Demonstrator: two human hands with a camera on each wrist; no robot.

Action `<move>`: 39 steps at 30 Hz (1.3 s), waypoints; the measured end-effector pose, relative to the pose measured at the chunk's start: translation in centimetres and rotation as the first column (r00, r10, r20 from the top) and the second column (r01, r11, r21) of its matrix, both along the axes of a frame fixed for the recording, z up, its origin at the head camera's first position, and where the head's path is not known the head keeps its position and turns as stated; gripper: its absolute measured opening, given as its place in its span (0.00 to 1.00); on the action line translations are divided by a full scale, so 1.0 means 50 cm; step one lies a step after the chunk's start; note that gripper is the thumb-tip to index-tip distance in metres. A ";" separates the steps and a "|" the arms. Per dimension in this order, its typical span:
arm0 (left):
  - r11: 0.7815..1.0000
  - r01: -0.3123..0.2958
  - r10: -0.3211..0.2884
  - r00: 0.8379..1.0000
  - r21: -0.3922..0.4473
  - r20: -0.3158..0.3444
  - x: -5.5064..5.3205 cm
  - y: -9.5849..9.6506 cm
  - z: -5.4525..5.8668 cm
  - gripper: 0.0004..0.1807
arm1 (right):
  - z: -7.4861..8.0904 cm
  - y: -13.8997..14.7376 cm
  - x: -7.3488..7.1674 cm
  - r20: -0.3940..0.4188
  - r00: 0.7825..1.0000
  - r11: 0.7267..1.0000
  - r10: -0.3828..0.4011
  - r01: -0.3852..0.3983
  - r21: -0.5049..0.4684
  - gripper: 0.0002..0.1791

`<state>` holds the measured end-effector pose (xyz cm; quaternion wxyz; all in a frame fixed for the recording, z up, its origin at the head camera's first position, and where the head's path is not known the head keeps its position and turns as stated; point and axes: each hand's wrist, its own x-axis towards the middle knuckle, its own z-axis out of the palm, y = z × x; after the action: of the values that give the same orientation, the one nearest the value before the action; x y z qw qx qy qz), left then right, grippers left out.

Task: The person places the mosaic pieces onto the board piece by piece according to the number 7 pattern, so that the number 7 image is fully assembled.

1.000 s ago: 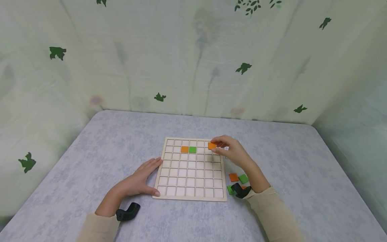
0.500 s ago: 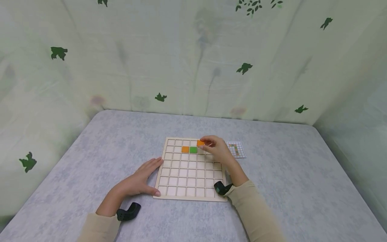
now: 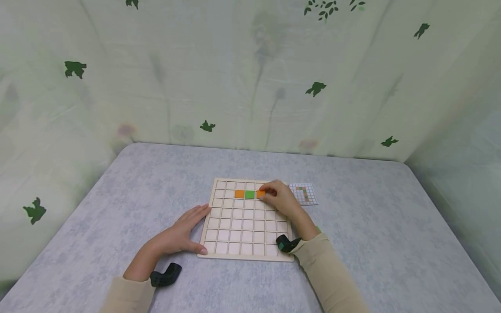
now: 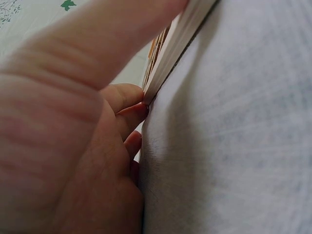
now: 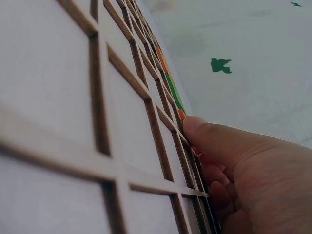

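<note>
I have the surface spread out in front of me, with the gridded board lying flat on it. My left grip is spread along the board's near-left side, fingertips at the edge toward ten o'clock, thumb by the corner between seven and eight. My right grip, over the board's one-to-two o'clock, pinches an orange tile between thumb and fingertips. The card lies at two o'clock, just beside the board. What I judge matters most: the pinched tile is at nine o'clock from my right knuckles, square, so no long axis, with the green tile at its own nine and a second orange tile beyond. My right grip is nearer; whether the tile is fully seated, I can't tell.
</note>
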<state>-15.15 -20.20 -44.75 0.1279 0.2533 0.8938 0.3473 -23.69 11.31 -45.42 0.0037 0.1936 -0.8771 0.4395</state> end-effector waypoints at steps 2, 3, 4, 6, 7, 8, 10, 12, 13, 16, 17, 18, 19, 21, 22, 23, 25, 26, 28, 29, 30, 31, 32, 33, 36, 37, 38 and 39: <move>1.000 -0.002 0.002 1.000 -0.005 0.006 0.000 0.000 0.000 0.61 | 0.000 -0.001 -0.001 -0.018 1.000 1.000 0.011 -0.011 0.026 0.11; 1.000 0.000 0.000 1.000 -0.008 0.006 0.001 -0.001 0.000 0.62 | 0.000 -0.002 -0.001 -0.023 1.000 0.999 0.016 -0.015 0.041 0.11; 1.000 -0.001 0.001 1.000 -0.013 0.010 0.001 -0.001 0.001 0.62 | 0.000 -0.003 -0.001 -0.017 1.000 0.998 0.019 -0.018 0.052 0.11; 1.000 -0.004 0.004 1.000 -0.017 0.018 0.001 -0.002 0.001 0.62 | 0.002 -0.005 -0.001 0.002 1.000 0.998 0.020 -0.020 0.062 0.12; 1.000 -0.004 0.004 1.000 -0.017 0.019 0.002 -0.002 0.001 0.62 | 0.003 -0.005 -0.001 0.015 1.000 0.998 0.019 -0.020 0.067 0.12; 1.000 -0.004 0.004 1.000 -0.017 0.019 0.002 -0.003 0.001 0.62 | 0.005 -0.006 0.000 0.029 0.999 0.997 0.018 -0.020 0.071 0.13; 1.000 -0.003 0.003 1.000 -0.011 0.018 0.002 -0.003 0.001 0.62 | 0.009 -0.006 0.000 0.056 0.998 0.997 0.013 -0.017 0.074 0.14; 1.000 -0.001 0.001 1.000 -0.006 0.015 0.003 -0.003 0.001 0.62 | 0.015 -0.004 0.002 0.091 0.996 0.998 0.008 -0.013 0.057 0.16; 1.000 0.002 -0.002 1.000 -0.006 0.011 0.003 -0.003 0.001 0.61 | 0.019 -0.003 0.003 0.104 0.995 0.999 0.005 -0.009 0.046 0.18; 1.000 0.009 -0.009 1.000 -0.004 0.002 0.003 -0.002 0.001 0.61 | 0.034 0.005 0.008 0.130 0.991 1.000 -0.004 0.003 0.008 0.21; 1.000 0.011 -0.011 1.000 -0.005 0.001 0.003 -0.002 0.000 0.61 | 0.041 0.009 0.010 0.135 0.991 1.000 -0.004 0.005 -0.010 0.22; 1.000 0.012 -0.012 1.000 -0.006 0.001 0.003 -0.002 0.000 0.61 | 0.056 0.011 0.018 0.138 0.990 1.000 0.004 0.000 -0.029 0.23; 1.000 0.012 -0.012 1.000 -0.007 0.003 0.002 -0.002 -0.001 0.62 | 0.064 0.016 0.021 0.123 0.992 0.999 0.009 -0.004 -0.039 0.24; 1.000 0.011 -0.011 1.000 -0.010 0.008 0.002 -0.002 -0.001 0.62 | 0.079 0.028 0.028 0.104 0.994 0.998 0.019 -0.013 -0.058 0.25; 1.000 0.011 -0.011 1.000 -0.011 0.010 0.001 -0.002 -0.001 0.62 | 0.086 0.034 0.032 0.097 0.995 0.997 0.024 -0.017 -0.070 0.26; 1.000 0.011 -0.010 1.000 -0.012 0.013 0.001 -0.001 0.000 0.62 | 0.094 0.041 0.037 0.092 0.995 0.997 0.030 -0.022 -0.080 0.27; 1.000 0.009 -0.009 1.000 -0.013 0.014 0.002 0.000 0.000 0.62 | 0.096 0.059 0.042 0.065 0.997 0.997 0.029 -0.024 -0.078 0.27; 1.000 0.008 -0.008 1.000 -0.011 0.012 0.002 0.000 0.001 0.62 | 0.100 0.067 0.048 0.061 0.998 0.997 0.029 -0.024 -0.077 0.28; 1.000 0.011 -0.011 1.000 -0.008 0.001 0.002 0.001 0.002 0.61 | 0.106 0.086 0.060 0.047 0.998 0.997 0.032 -0.029 -0.077 0.28; 1.000 0.013 -0.013 1.000 -0.008 -0.004 0.002 0.002 0.002 0.61 | 0.108 0.096 0.067 0.039 0.999 0.997 0.032 -0.029 -0.068 0.27; 1.000 0.014 -0.014 1.000 -0.006 -0.008 0.002 0.002 0.001 0.61 | 0.108 0.106 0.074 0.029 0.999 0.998 0.030 -0.029 -0.058 0.27; 1.000 0.016 -0.016 1.000 -0.006 -0.011 0.002 0.003 0.002 0.61 | 0.108 0.116 0.081 0.025 0.999 0.998 0.031 -0.030 -0.052 0.27; 1.000 0.017 -0.017 1.000 -0.006 -0.013 0.002 0.003 0.002 0.61 | 0.107 0.127 0.088 0.025 0.999 0.999 0.030 -0.029 -0.044 0.27; 1.000 0.018 -0.018 1.000 -0.008 -0.015 0.002 0.003 0.002 0.60 | 0.106 0.137 0.095 0.030 0.999 0.999 0.028 -0.026 -0.041 0.27; 1.000 0.014 -0.014 1.000 -0.008 -0.008 0.002 0.003 0.002 0.60 | 0.098 0.168 0.115 0.044 0.999 1.000 0.018 -0.017 -0.022 0.27; 1.000 0.013 -0.013 1.000 -0.009 -0.007 0.002 0.003 0.002 0.61 | 0.095 0.177 0.121 0.050 0.999 1.000 0.013 -0.012 -0.009 0.27; 1.000 0.012 -0.012 1.000 -0.009 -0.006 0.002 0.003 0.002 0.61 | 0.090 0.186 0.126 0.050 0.999 1.000 0.015 -0.015 0.004 0.27; 1.000 0.011 -0.011 1.000 -0.008 -0.005 0.003 0.003 0.003 0.61 | 0.086 0.195 0.131 0.054 0.998 1.000 0.015 -0.015 0.014 0.28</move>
<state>-15.01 -20.06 -44.61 0.1285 0.2587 0.8941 0.3422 -17.12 21.05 -41.10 -0.0249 0.1882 -0.8786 0.4383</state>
